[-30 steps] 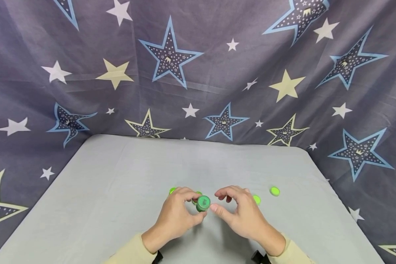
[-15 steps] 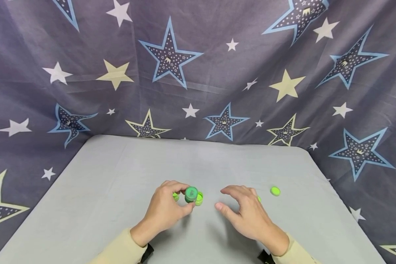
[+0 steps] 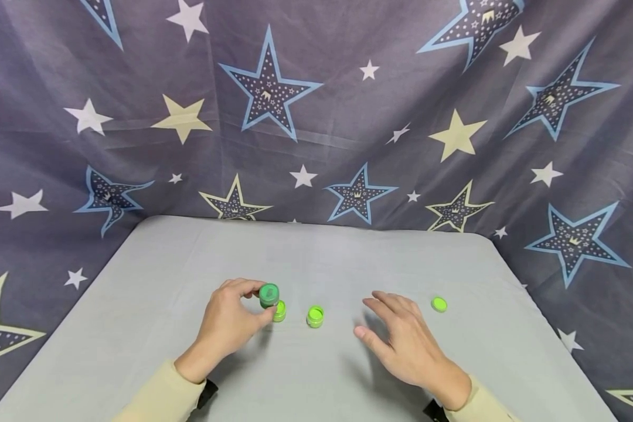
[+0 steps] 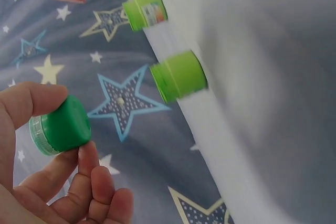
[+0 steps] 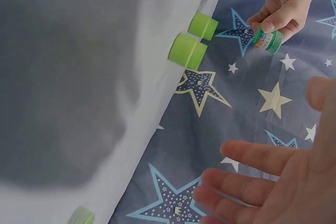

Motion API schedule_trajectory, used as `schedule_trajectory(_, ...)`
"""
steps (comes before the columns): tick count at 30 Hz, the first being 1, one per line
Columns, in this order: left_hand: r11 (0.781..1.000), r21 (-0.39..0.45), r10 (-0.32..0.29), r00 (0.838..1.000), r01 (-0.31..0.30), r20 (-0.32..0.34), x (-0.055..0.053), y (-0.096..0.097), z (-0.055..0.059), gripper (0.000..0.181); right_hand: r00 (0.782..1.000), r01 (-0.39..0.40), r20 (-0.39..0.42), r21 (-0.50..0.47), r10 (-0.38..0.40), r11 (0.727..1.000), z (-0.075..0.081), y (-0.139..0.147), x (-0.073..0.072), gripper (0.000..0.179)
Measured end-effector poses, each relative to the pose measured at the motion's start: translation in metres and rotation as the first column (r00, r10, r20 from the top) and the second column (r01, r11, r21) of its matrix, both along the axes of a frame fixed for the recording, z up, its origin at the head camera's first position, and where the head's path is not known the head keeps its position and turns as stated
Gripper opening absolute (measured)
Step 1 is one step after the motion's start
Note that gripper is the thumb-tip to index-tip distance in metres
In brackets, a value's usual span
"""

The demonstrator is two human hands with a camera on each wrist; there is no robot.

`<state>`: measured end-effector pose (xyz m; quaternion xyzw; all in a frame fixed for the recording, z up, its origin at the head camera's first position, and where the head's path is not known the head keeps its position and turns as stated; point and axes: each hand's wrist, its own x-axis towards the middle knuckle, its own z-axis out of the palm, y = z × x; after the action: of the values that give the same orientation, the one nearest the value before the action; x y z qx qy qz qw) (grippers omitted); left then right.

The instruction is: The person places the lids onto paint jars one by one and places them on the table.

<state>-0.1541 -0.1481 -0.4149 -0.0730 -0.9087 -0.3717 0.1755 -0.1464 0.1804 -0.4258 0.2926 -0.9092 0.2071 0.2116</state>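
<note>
My left hand [image 3: 227, 322] pinches a small dark green paint pot [image 3: 269, 294] between thumb and fingers, its green lid facing up in the head view. In the left wrist view the lidded pot [image 4: 67, 124] is tilted. Just beyond it on the table stands a lime green paint pot [image 3: 279, 311], partly covered by the held pot. Another lime pot [image 3: 315, 316], with its top uncovered, stands between the hands. My right hand [image 3: 408, 343] hovers over the table with fingers spread and relaxed, holding nothing.
A lime green lid [image 3: 439, 304] lies on the grey table [image 3: 348, 264], beyond my right hand. A dark curtain [image 3: 316, 146] with a star pattern hangs along the table's back and sides.
My left hand has carried the dark green pot leftward, away from my right hand, uncovering the middle lime pot. The right hand has drawn slightly right, and its fingers have spread; a lime disc there is now hidden.
</note>
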Motion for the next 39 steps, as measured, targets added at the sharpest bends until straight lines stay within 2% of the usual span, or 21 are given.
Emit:
schedule_trajectory(8, 0.998, -0.050, 0.050, 0.997, -0.047, 0.056, -0.007, -0.020, 0.002, 0.030, 0.998, 0.040, 0.035, 0.073, -0.043, 0.997, -0.004, 0.011, 0.000, 0.056)
schedule_trajectory(17, 0.991, -0.103, 0.088, 0.993, -0.080, 0.077, -0.024, -0.045, -0.003, 0.032, 0.994, 0.089, 0.061, 0.084, -0.095, 0.992, -0.008, 0.025, 0.002, 0.057)
schedule_trajectory(23, 0.988, -0.119, 0.109, 0.986, -0.094, 0.126, -0.033, -0.057, -0.007, 0.031, 0.991, 0.110, 0.066, 0.084, -0.115, 0.990, -0.010, 0.033, 0.003, 0.057)
schedule_trajectory(31, 0.975, -0.165, 0.180, 0.959, -0.146, 0.217, -0.047, -0.076, -0.012, 0.033, 0.988, 0.130, 0.070, 0.080, -0.135, 0.988, -0.011, 0.042, 0.006, 0.056)
schedule_trajectory(39, 0.970, -0.184, 0.212, 0.925, -0.159, 0.315, -0.065, -0.094, -0.015, 0.038, 0.988, 0.135, 0.060, 0.075, -0.139, 0.988, -0.013, 0.048, 0.007, 0.055)
